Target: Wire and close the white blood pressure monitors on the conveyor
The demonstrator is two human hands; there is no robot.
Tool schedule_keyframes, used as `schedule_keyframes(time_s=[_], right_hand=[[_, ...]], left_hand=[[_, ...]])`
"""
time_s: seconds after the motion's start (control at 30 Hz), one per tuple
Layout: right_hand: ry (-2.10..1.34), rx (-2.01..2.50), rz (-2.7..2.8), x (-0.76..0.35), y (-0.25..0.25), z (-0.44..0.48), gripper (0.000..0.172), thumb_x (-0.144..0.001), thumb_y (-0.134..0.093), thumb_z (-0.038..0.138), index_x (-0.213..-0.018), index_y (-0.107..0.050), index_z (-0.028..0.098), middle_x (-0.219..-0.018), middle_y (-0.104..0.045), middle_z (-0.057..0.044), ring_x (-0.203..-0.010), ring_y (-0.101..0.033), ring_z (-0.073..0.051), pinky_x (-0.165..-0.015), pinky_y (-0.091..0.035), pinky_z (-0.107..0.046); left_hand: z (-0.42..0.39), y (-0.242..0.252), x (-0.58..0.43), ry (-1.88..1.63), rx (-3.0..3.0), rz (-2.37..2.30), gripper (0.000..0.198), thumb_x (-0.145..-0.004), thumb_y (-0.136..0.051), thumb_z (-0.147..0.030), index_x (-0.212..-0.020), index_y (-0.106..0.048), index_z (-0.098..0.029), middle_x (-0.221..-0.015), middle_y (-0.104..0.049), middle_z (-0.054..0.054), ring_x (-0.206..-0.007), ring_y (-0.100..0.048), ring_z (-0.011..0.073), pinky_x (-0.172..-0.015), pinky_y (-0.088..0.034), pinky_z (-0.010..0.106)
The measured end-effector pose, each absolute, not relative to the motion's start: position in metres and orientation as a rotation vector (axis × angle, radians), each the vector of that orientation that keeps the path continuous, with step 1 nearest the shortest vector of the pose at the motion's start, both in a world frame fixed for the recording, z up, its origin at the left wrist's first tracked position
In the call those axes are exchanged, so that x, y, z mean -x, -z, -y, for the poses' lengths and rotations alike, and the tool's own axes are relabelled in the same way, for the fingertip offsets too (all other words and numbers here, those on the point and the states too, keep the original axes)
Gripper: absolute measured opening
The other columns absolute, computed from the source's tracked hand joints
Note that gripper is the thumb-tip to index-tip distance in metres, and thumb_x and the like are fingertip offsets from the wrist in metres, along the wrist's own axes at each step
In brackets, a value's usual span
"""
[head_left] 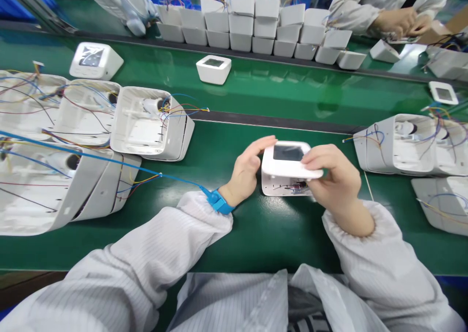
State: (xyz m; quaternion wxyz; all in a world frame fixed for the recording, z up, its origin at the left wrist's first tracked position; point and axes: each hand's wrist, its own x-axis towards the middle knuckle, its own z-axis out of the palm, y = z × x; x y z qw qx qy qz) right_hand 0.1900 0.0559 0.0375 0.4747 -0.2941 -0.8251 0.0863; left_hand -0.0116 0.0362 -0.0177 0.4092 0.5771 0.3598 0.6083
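White cover askew over box; R hand clamped on

Pos.: cover directly above box, near edge standing clear; gap there shows thin wires inside box, detail too blurred to read. Long axis runs L–R, approx. parallel w/ box's near wall, R end dipping slightly toward wearer. Face is up; dark screen sits nearer the far edge.

R hand: clamped on cover's R end, thumb on face next to screen, other fingers mostly hidden beneath. L hand: at L end of box, half open, index stretched to cover's far L corner, thumb bent. Can't tell if it grips or only steadies. Blue strap on L wrist, cord leading off L.

Surrounds: box rests on green table. Open tub w/ wires well L of box, more tubs past it; another tub R of box. Small clock-like unit beyond box, toward L. Co-worker's hands beyond box, far R; item in them indistinct.
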Motion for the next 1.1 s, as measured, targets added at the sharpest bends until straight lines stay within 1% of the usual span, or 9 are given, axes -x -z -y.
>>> schedule_keyframes(time_s=[0.13,0.23,0.33,0.43,0.5,0.6,0.7,0.83,1.1], right_hand=[[0.113,0.574,2.337,-0.182,-0.036,-0.055,0.023,-0.095,-0.052,0.011,-0.079,-0.062,0.025,-0.086,-0.074,0.003,-0.087,-0.068,-0.015,-0.078,-0.046,-0.035],[0.134,0.486,2.506,-0.178,-0.032,-0.053,0.021,-0.098,-0.051,0.015,-0.086,-0.065,0.025,-0.089,-0.075,0.004,-0.092,-0.066,-0.014,-0.086,-0.044,-0.036],[0.07,0.597,2.452,-0.184,-0.031,-0.059,0.019,-0.095,-0.056,0.018,-0.109,-0.065,0.028,-0.113,-0.073,0.0,-0.113,-0.063,-0.019,-0.105,-0.039,-0.044],[-0.169,0.753,2.307,-0.199,-0.03,-0.074,0.059,-0.087,-0.07,0.042,-0.14,-0.049,0.026,-0.151,-0.047,-0.013,-0.135,-0.049,-0.03,-0.108,-0.04,-0.051],[-0.417,0.803,2.24,-0.208,-0.028,-0.083,0.082,-0.083,-0.07,0.057,-0.15,-0.035,0.024,-0.155,-0.04,-0.017,-0.131,-0.053,-0.031,-0.099,-0.049,-0.047],[-0.612,1.004,2.29,-0.212,-0.025,-0.088,0.049,-0.096,-0.055,0.049,-0.138,-0.051,0.022,-0.126,-0.066,-0.011,-0.102,-0.068,-0.024,-0.083,-0.054,-0.038],[-0.473,1.157,2.482,-0.207,-0.026,-0.083,0.018,-0.097,-0.054,0.03,-0.098,-0.069,0.02,-0.088,-0.073,-0.003,-0.078,-0.066,-0.019,-0.071,-0.047,-0.031],[-0.122,0.99,2.701,-0.198,-0.034,-0.066,0.016,-0.091,-0.062,0.022,-0.078,-0.071,0.02,-0.086,-0.068,-0.004,-0.075,-0.058,-0.018,-0.066,-0.037,-0.032],[0.098,1.046,2.781,-0.182,-0.03,-0.043,0.01,-0.084,-0.061,0.012,-0.083,-0.07,0.016,-0.076,-0.061,-0.006,-0.069,-0.052,-0.019,-0.062,-0.033,-0.034]], left_hand=[[-0.037,0.019,0.009,-1.352,-1.742,-1.157,0.079,-0.084,-0.047,-0.077,-0.131,-0.061,-0.016,-0.14,-0.057,0.019,-0.133,-0.05,0.0348,-0.115,-0.035,0.053],[-0.034,0.023,0.002,-1.157,-1.921,-1.226,0.117,-0.058,-0.073,-0.079,-0.148,-0.039,-0.014,-0.14,-0.055,0.023,-0.129,-0.051,0.0414,-0.111,-0.035,0.06],[-0.032,0.025,-0.003,-1.117,-1.915,-1.282,0.118,-0.065,-0.075,-0.069,-0.154,-0.023,-0.013,-0.143,-0.05,0.025,-0.131,-0.048,0.0415,-0.111,-0.035,0.061],[-0.031,0.024,-0.002,-1.225,-1.897,-1.224,0.109,-0.072,-0.074,-0.056,-0.156,-0.017,-0.014,-0.147,-0.042,0.025,-0.136,-0.043,0.0402,-0.113,-0.034,0.06],[-0.031,0.024,0.001,-1.355,-1.881,-1.099,0.105,-0.075,-0.072,-0.05,-0.156,-0.015,-0.016,-0.153,-0.034,0.024,-0.141,-0.037,0.0394,-0.117,-0.03,0.058],[-0.031,0.027,0.003,-1.473,-1.77,-0.829,0.092,-0.08,-0.067,-0.048,-0.154,-0.021,-0.02,-0.155,-0.031,0.019,-0.145,-0.032,0.0372,-0.121,-0.026,0.055],[-0.029,0.033,0.002,-1.469,-1.593,-0.619,0.076,-0.085,-0.063,-0.048,-0.15,-0.03,-0.024,-0.152,-0.036,0.017,-0.14,-0.042,0.0357,-0.117,-0.034,0.054],[-0.027,0.038,0.0,-1.405,-1.478,-0.577,0.073,-0.085,-0.06,-0.059,-0.146,-0.038,-0.026,-0.146,-0.041,0.016,-0.132,-0.05,0.0353,-0.114,-0.039,0.055],[-0.027,0.032,0.003,-1.328,-1.559,-0.502,0.076,-0.082,-0.066,-0.057,-0.145,-0.039,-0.025,-0.144,-0.042,0.015,-0.13,-0.051,0.0349,-0.114,-0.039,0.052]])
